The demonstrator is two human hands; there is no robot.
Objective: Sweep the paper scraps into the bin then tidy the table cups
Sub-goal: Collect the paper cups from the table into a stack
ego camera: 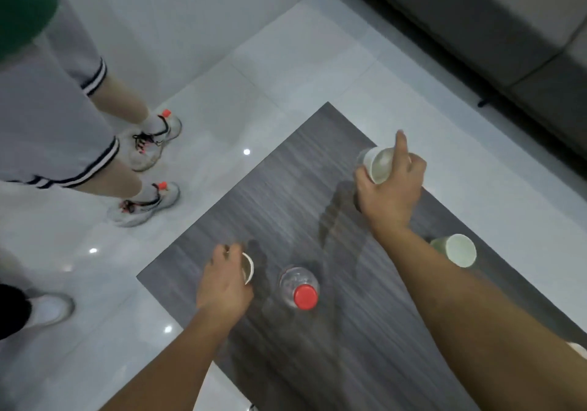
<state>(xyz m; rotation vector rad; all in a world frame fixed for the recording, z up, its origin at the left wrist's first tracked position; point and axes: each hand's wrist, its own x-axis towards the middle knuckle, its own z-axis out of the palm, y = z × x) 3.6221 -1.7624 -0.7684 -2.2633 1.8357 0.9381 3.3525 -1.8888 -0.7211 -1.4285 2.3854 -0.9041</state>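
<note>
Streaked grey wood-grain table [286, 188], each hand gripping a round paper cup

3 white paper cups [461, 250] stand upright, well apart, on the table [286, 188].

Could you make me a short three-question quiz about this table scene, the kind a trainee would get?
1. True or false: the right hand holds a paper cup near the table's far corner.
2. What colour is the cap of the clear bottle standing between the two arms?
A) blue B) red C) green
3. Fill in: the left hand grips a cup near the table's ____ edge.

Key
1. True; its fingers curl round the cup.
2. B; the cap is red.
3. Left. A third cup stands untouched near the right edge of the grey table.
</note>
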